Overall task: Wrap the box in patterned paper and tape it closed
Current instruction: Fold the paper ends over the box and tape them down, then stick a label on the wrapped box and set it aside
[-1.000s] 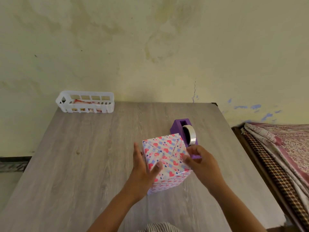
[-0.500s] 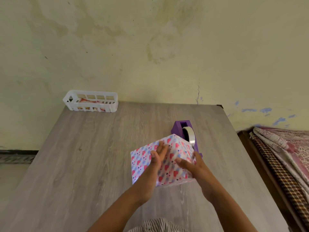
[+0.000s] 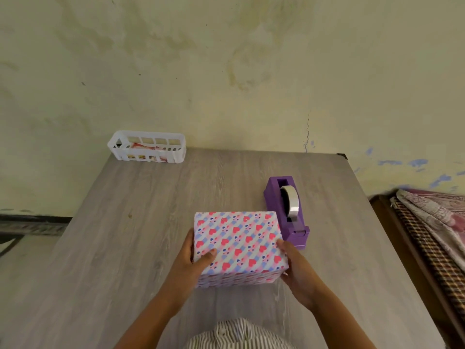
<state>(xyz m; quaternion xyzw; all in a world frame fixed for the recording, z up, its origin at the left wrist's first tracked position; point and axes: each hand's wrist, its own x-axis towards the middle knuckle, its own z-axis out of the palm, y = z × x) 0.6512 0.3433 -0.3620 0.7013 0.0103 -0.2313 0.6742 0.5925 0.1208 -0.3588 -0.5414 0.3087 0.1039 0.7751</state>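
A white basket [image 3: 147, 150] stands at the far left corner of the table [image 3: 125, 248], against the wall [image 3: 226, 71]. Something with red and yellow print lies inside it; what it is cannot be told.

Near the front middle of the table sits the box [image 3: 239, 248], fully covered in paper with pink hearts and blue and white stripes. Its broad top face looks up toward the camera, and no bare part of the box shows. It rests on the table or just above it; which cannot be told.

The left hand [image 3: 193, 260] grips the box at its left side. The thumb lies on the top face near the left edge, and the palm presses the left wall. The other fingers are hidden behind the box.

The right hand [image 3: 295, 269] holds the box at its right side. The thumb touches the top right edge, and the fingers curl round the right wall and under the near right corner. Both forearms reach in from the lower edge, above a striped garment [image 3: 239, 333].

Just beside the box, behind its right corner, stands a purple dispenser [image 3: 284, 210] with a roll of clear tape [image 3: 292, 201]. Its cutting end points toward the person, close to the right hand but apart from it.

At the far right, off the table, lies a bed [image 3: 432, 235] with a checked mattress and folded patterned cloth.
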